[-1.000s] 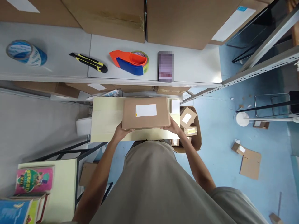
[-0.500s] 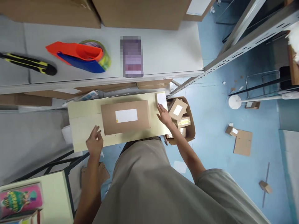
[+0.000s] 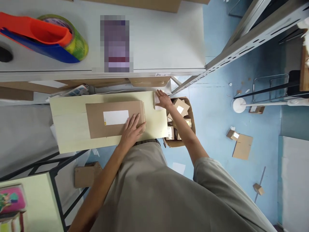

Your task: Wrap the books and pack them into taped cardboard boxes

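A cardboard box point(image 3: 96, 124) with a white label point(image 3: 116, 117) lies on the pale yellow board of the table point(image 3: 69, 129). My left hand point(image 3: 131, 133) rests on the box near its right end, fingers spread and flat. At the board's right end, my right hand point(image 3: 164, 100) lies over a small white rectangular item point(image 3: 158, 104), perhaps a stack of paper or labels. Its fingers are stretched out across the item's upper part and hide some of it. Whether they grip it does not show.
An open carton point(image 3: 191, 120) of smaller boxes stands just right of the table. Ahead, a grey shelf point(image 3: 164, 42) carries a red-and-blue tape dispenser point(image 3: 48, 38) with yellow-green tape, and a pixelated object point(image 3: 117, 45). A metal upright point(image 3: 241, 45) rises at its right end.
My left hand has moved right from the board's left part onto the box. My right hand has shifted up over the white item. The view has moved closer to the shelf.
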`<act>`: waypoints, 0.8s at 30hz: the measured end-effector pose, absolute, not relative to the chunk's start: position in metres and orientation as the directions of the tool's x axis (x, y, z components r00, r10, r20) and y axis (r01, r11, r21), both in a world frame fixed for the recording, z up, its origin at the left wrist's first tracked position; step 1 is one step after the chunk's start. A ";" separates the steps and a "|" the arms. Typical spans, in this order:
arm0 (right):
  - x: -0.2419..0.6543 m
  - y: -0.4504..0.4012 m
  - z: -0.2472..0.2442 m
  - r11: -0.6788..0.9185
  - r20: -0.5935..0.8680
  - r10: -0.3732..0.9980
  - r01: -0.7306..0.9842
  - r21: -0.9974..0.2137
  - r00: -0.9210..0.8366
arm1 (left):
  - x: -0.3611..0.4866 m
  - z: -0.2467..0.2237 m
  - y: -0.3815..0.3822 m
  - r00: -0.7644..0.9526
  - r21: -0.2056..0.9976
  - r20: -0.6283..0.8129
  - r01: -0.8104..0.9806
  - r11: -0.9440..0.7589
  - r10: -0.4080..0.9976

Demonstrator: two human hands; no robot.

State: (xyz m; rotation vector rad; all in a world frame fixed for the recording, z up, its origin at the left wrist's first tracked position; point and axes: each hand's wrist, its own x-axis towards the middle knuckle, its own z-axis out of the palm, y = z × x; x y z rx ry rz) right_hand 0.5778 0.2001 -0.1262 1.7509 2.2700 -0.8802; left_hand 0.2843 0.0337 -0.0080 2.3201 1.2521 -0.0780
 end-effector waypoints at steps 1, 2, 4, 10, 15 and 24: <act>0.579 0.199 -0.127 0.156 -0.456 0.829 0.917 -0.366 -0.323 | 0.285 -0.009 0.034 0.568 0.392 -0.277 0.803 -0.448 0.775; 0.581 0.198 -0.128 0.162 -0.459 0.824 0.914 -0.373 -0.333 | 0.285 -0.009 0.035 0.559 0.390 -0.274 0.808 -0.441 0.782; 0.583 0.195 -0.130 0.173 -0.452 0.822 0.908 -0.380 -0.346 | 0.286 -0.010 0.037 0.546 0.391 -0.269 0.815 -0.428 0.793; 0.585 0.187 -0.133 0.244 -0.410 0.829 0.905 -0.349 -0.382 | 0.293 -0.011 0.037 0.531 0.379 -0.239 0.822 -0.425 0.813; 0.583 0.178 -0.133 0.310 -0.376 0.819 0.886 -0.346 -0.433 | 0.297 -0.011 0.035 0.526 0.379 -0.217 0.822 -0.425 0.823; 0.584 0.163 -0.102 0.364 -0.445 0.753 0.871 -0.331 -0.484 | 0.298 -0.006 0.034 0.521 0.392 -0.217 0.821 -0.415 0.826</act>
